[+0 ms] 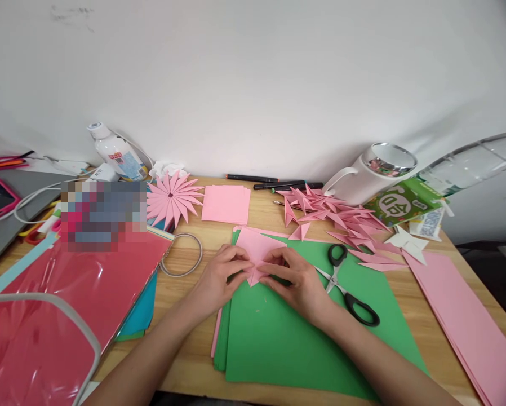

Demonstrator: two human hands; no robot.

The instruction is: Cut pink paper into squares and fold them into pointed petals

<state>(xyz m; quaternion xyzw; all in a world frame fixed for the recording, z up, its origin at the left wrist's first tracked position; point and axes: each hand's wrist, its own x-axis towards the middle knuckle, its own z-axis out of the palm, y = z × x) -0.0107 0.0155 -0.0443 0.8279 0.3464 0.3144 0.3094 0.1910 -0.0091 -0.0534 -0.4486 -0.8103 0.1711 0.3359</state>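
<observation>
A pink sheet of paper [259, 242], its near corners folded inward to a point, lies between my hands over a stack of green paper [303, 344]. My left hand [223, 276] pinches the fold on its left side, thumb and fingers together. On the right side, my right hand [295, 276] does the same, its fingertips close to the left ones. Black-handled scissors [332, 279], with their blades partly spread, rest on the green paper beside my right hand. A silvery ring-shaped band [182, 255] is left of my left hand.
Pink square sheets [225, 204] and a pink pointed paper rosette [171, 194] stand behind. Folded pink pieces [329, 211] are heaped near a white mug [373, 172]. Pink strips [468, 321] lie right, a red plastic-covered pack [67, 304] left. A clear bottle [476, 160] leans at right.
</observation>
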